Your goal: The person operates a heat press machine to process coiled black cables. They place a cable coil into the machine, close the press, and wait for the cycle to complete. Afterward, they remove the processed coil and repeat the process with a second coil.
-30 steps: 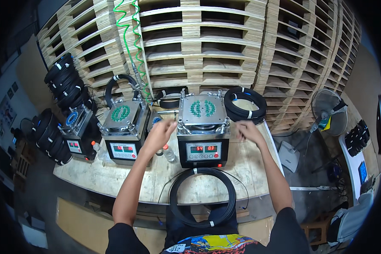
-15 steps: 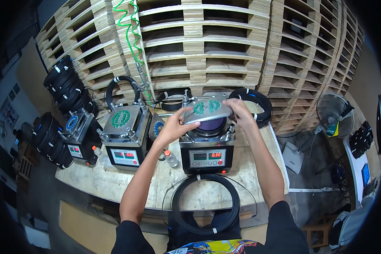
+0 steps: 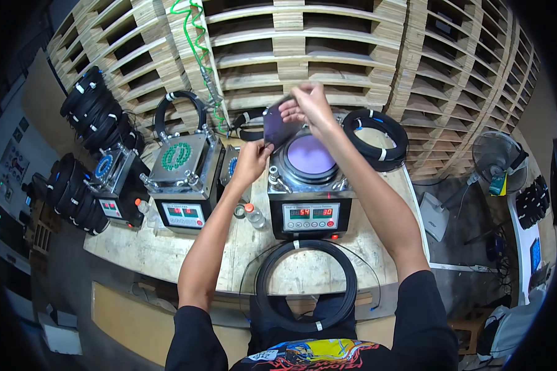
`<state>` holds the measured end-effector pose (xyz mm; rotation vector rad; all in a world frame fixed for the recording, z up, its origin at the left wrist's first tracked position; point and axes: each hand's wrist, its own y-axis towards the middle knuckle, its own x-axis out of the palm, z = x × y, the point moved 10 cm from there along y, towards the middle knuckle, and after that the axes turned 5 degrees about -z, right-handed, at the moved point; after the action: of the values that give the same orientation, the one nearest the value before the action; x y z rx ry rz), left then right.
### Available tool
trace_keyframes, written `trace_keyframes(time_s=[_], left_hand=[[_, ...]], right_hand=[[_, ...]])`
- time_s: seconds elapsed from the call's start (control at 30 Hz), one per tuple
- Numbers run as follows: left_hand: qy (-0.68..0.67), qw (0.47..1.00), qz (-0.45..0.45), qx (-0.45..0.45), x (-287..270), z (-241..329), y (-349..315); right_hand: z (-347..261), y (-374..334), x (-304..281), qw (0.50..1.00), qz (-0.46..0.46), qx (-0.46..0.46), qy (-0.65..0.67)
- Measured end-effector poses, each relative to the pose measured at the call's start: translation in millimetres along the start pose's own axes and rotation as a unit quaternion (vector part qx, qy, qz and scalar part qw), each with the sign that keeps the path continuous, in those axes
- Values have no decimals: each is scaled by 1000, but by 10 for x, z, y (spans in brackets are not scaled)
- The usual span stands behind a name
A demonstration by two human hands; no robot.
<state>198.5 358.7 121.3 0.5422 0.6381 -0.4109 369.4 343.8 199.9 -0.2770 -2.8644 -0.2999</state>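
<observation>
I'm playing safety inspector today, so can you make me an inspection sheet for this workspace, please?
Surface: wooden tabletop, with marks on it.
Work things: thin plate tilted up over the nearest machine, whose round purple pad is uncovered.
Clutter: orange-capped bottle just left of that machine.
Hands: left hand pinches the plate's lower corner; right hand is at its upper edge, grip unclear.
Cables: black coil with white ties, hanging over the table's front edge, ends loose.
Surroundings: stacked wooden pallets behind; fan to the right.
</observation>
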Motion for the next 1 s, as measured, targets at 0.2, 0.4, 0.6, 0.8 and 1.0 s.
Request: trace_keyframes(time_s=[0.2,0.4,0.6,0.8,1.0], left_hand=[[-107,993,-6,-38,41,-234,-1],[-125,991,-20,-40,17,-359,61],[-8,973,-228,-35,9,-357,159],[106,992,-16,-70,-1398,-894,1065],[112,981,150,-61,-2007,-1215,1549]], right_hand=[[61,-161,-647,985,12,-27,-171],[237,-579,-1316,896,69,-190,-395],[255,-875,-1236,893,98,-106,-427],[206,-907,-1219,866,113,-163,-459],[57,-981,-1019,852,123,-158,-483]])
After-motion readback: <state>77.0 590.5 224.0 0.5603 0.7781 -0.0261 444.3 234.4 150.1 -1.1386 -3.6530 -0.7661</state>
